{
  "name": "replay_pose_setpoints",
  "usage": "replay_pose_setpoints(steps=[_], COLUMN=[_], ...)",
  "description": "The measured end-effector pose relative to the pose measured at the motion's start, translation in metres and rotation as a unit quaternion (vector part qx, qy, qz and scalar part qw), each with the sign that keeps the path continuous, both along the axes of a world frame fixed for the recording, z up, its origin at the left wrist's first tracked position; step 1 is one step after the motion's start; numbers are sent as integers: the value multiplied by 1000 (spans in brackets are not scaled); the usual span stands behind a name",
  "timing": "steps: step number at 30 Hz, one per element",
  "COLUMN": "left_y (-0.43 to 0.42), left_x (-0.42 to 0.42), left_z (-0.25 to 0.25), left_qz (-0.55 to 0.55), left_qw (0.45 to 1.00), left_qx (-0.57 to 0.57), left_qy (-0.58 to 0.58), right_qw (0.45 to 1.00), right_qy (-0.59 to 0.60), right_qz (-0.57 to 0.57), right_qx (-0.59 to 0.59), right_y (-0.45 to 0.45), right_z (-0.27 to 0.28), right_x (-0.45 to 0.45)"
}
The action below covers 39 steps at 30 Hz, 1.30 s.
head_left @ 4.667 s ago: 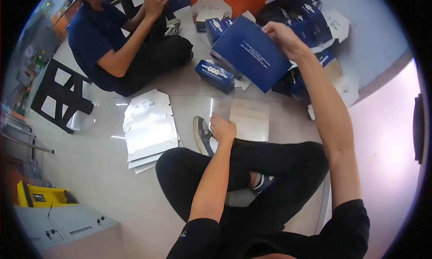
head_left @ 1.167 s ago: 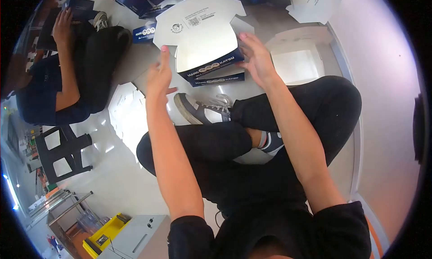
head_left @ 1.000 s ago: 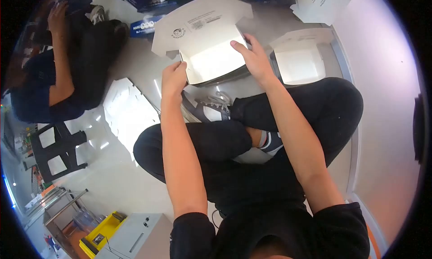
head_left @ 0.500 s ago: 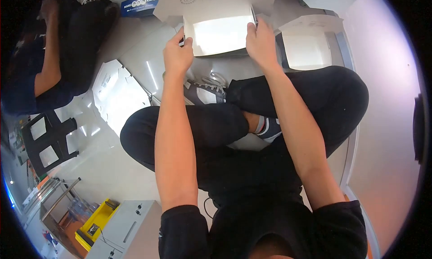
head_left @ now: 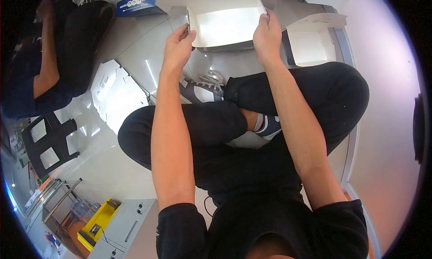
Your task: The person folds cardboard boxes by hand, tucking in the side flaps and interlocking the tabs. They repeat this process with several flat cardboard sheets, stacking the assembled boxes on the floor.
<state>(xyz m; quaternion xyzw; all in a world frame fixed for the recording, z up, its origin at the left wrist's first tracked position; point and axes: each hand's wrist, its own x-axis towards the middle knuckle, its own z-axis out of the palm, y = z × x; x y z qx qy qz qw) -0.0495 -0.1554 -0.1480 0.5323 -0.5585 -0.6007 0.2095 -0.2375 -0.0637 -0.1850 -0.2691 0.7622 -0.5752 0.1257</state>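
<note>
The left hand [head_left: 177, 49] and right hand [head_left: 268, 39] hold an open box [head_left: 227, 28], fingers clamped on its opposite sides. A second box [head_left: 311, 46] sits near the right knee [head_left: 344, 81].

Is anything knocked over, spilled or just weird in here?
The black frame on the floor near the other person looks odd: it seems tipped on its side, perhaps a stool. I see no spill; the bright streaks look like light reflections. The open box being held shows no clear damage.

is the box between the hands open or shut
Open: the box shows its white inside, with the left hand and right hand at its sides.
</note>
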Motion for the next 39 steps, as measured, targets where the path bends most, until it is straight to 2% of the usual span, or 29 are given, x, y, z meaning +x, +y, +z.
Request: replay_pose_setpoints(steps=[4,6,7,9,10,12,13,15,16,18,19,20,21,22,24,25,27,31,33,35,39], left_y=[-2,-7,-5,1,3,3,3,5,8,18,28,40,47,51,52,52,58,61,57,57,62], left_x=[4,6,5,5,6,9,12,18,13,3,-4,-12,-19,-21,-25,-26,-29,-33,-34,-34,-39], left_z=[-17,-23,-21,-15,-13,-12,-18,-31,-17,13,21,28,30,24,17,16,18,12,8,12,23], left_qz=[-32,-52,-52,-26,-28,-5,-8,17,12,-110,-117,-173,-226,-264,-304,-335,-350,-375,-398,-393,-399], left_qw=[999,993,993,952,952,907,907,789,788,789,789,868,923,904,898,892,876,844,826,842,834], left_qx=[-14,-87,-87,-209,-208,-243,-242,-420,-421,-548,-549,-425,-288,-299,-277,-258,-279,-310,-317,-278,-255], left_qy=[-24,-60,-60,-223,-223,-344,-344,-449,-449,-253,-250,-187,-121,-153,-155,-160,-178,-226,-243,-244,-282], right_qw=[998,994,994,987,987,978,978,961,962,953,955,934,910,912,905,907,871,874,876,884,896], right_qy=[25,59,60,100,100,38,36,-82,-86,-113,-116,-172,-227,-232,-101,-105,-175,-157,39,47,79], right_qz=[-17,20,20,56,55,134,131,201,197,252,245,277,306,297,345,339,357,360,354,330,292], right_qx=[48,85,85,113,115,154,156,170,171,123,123,144,163,162,226,227,288,286,324,329,326], right_y=[1,4,4,3,3,5,6,6,6,5,6,9,11,11,10,11,11,-5,-8,-4,0], right_z=[4,7,5,5,8,15,20,26,20,9,14,20,24,22,20,31,49,29,25,27,30], right_x=[7,10,9,9,9,11,12,15,16,17,16,15,13,11,5,4,-1,-9,-12,-13,-13])
